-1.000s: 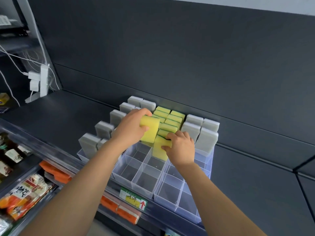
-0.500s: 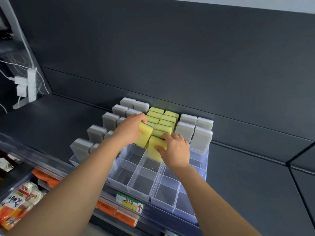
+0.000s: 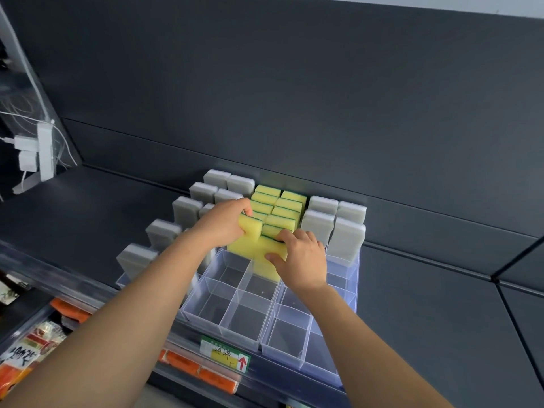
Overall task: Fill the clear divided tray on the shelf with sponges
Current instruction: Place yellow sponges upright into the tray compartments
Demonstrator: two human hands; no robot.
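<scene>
The left hand point(image 3: 223, 222) grips a yellow sponge point(image 3: 250, 229); the right hand point(image 3: 300, 257) grips a second sponge point(image 3: 266, 250) beside it. Both stand upright in the clear tray point(image 3: 244, 319) on the shelf point(image 3: 88, 219), directly in front of the filled yellow rows point(image 3: 282, 207).

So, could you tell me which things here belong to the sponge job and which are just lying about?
Job: clear divided tray, yellow sponges, grey sponges, left hand, right hand (each gripping one).
Lying about: power strip, price label, snack packets.
</scene>
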